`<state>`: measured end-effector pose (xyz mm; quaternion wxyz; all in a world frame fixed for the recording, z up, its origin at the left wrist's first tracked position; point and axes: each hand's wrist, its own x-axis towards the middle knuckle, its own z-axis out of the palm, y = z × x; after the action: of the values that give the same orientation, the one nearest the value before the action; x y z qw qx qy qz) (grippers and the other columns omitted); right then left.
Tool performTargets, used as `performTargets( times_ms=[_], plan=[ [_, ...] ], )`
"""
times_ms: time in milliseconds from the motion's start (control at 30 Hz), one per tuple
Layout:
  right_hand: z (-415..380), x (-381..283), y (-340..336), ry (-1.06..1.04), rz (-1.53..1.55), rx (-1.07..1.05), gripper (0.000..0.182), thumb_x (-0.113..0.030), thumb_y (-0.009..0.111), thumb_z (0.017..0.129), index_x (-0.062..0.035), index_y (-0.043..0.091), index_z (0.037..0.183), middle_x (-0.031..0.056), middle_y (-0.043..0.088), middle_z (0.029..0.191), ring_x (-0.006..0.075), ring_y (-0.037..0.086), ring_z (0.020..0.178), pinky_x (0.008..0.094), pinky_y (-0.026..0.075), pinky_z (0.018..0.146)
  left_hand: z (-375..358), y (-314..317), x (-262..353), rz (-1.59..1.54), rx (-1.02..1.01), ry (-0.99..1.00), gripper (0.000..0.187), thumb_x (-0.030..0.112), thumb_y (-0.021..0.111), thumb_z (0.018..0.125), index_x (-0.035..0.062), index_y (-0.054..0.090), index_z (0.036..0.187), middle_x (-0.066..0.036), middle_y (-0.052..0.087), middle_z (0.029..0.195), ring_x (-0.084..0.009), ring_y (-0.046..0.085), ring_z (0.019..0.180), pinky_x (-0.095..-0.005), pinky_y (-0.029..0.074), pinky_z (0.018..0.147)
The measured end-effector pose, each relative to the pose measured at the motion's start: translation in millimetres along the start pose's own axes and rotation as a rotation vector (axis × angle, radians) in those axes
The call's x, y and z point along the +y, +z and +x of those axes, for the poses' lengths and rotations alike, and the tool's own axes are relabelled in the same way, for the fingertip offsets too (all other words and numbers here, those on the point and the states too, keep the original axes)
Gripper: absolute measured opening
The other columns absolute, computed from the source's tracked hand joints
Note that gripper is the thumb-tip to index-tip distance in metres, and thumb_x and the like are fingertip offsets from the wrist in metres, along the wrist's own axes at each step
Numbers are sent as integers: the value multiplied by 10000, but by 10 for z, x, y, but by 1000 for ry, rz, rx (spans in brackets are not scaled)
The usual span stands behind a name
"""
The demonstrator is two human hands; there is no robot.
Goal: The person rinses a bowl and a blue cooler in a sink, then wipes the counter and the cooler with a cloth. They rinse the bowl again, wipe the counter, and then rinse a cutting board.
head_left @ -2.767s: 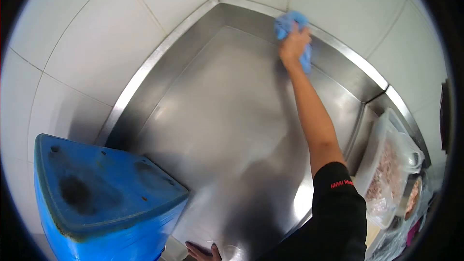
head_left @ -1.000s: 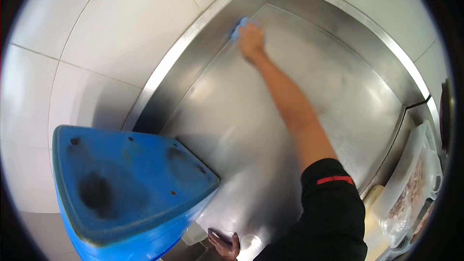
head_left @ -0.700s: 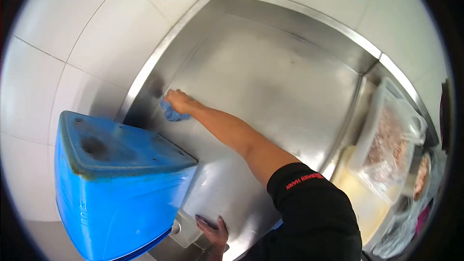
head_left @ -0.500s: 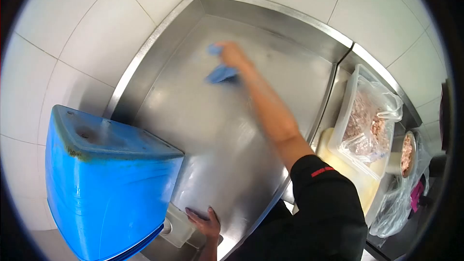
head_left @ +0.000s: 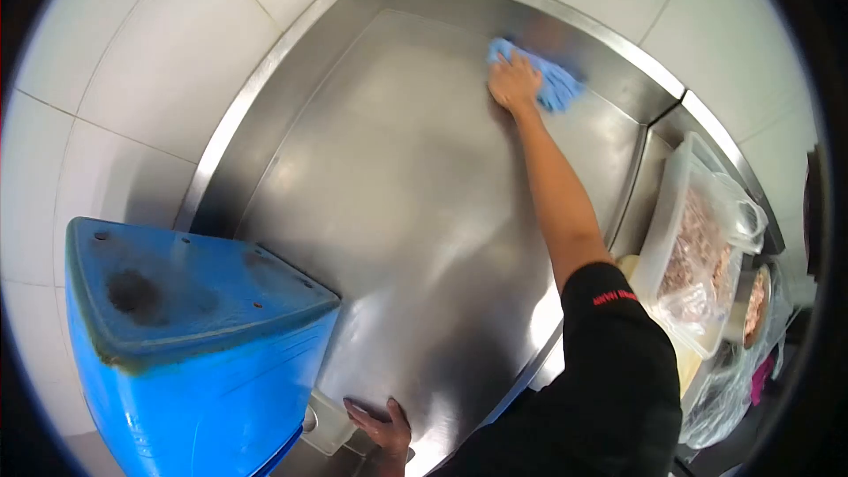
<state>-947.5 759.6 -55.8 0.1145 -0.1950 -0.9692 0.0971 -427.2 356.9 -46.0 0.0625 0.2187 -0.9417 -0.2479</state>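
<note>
A blue cloth (head_left: 558, 87) lies against the steel surface (head_left: 389, 150) near its back raised edge. My right hand (head_left: 515, 81) presses on the cloth's left part, with fingers bent over it. Down at the front edge of the steel surface, my left hand (head_left: 382, 427) rests with its fingers spread and nothing in it. A translucent plastic container (head_left: 329, 424) is just left of that hand.
A large blue bin (head_left: 203, 371) stands at the lower left. On the right, a clear tub (head_left: 662, 238) holds bagged chopped meat, beside a round bowl (head_left: 756, 307) of similar pieces and crumpled clear plastic (head_left: 720, 406). Tiled walls enclose the back.
My right hand has moved right with the blue cloth, towards the back edge. My left hand stays at the front edge. The camera view has shifted slightly.
</note>
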Motion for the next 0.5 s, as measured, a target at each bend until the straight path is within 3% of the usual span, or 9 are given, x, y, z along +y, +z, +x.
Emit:
performTargets(
  times_ms=[100,167,233,267,333,400,500],
  plan=[
    [524,-662,221,-278,68,-91,463,-337,310,876,-252,447,1311,64,291,1445,281,278,1316,551,163,1027,19,-3,58,-48,-16,-62,879,375,585,803,-100,99,1359,-380,209,1309,-512,251,1199,-567,231,982],
    [415,-1122,169,-288,97,-179,458,-324,332,869,-259,450,1307,54,326,1428,282,291,1308,542,170,1019,17,-16,6,-40,-28,9,851,344,582,805,-109,114,1352,-376,210,1320,-518,257,1193,-576,221,984],
    [23,-1425,364,-531,53,-118,419,-273,416,853,-256,500,1263,40,392,1385,259,327,1284,536,197,999,24,-9,-53,-10,-18,50,841,328,588,804,-115,123,1347,-373,220,1323,-519,259,1193,-578,214,987],
    [-186,-1459,423,-552,48,-128,419,-273,416,853,-256,500,1263,40,392,1385,259,327,1284,536,197,999,-3,1,-66,16,-3,88,831,313,593,804,-121,132,1342,-369,230,1326,-520,262,1193,-580,206,990],
    [-745,-1736,479,-760,345,-60,377,-214,518,810,-248,573,1181,25,447,1336,231,365,1250,525,221,981,-19,-9,12,38,23,77,813,292,616,806,-130,162,1333,-357,284,1324,-518,267,1206,-576,180,1007],
    [-1315,-1799,417,-865,450,-89,354,-137,561,777,-241,621,1110,25,481,1298,221,404,1212,507,240,976,-55,18,-64,-84,35,68,772,311,594,825,-149,216,1316,-355,274,1340,-506,249,1238,-532,171,1039],
    [-2016,-1655,273,-898,572,-88,342,-84,545,777,-228,645,1070,52,531,1231,248,447,1169,457,277,967,-65,-52,-67,10,-20,25,850,385,573,833,-133,136,1345,-340,229,1369,-492,233,1253,-509,175,1051]
  ],
)
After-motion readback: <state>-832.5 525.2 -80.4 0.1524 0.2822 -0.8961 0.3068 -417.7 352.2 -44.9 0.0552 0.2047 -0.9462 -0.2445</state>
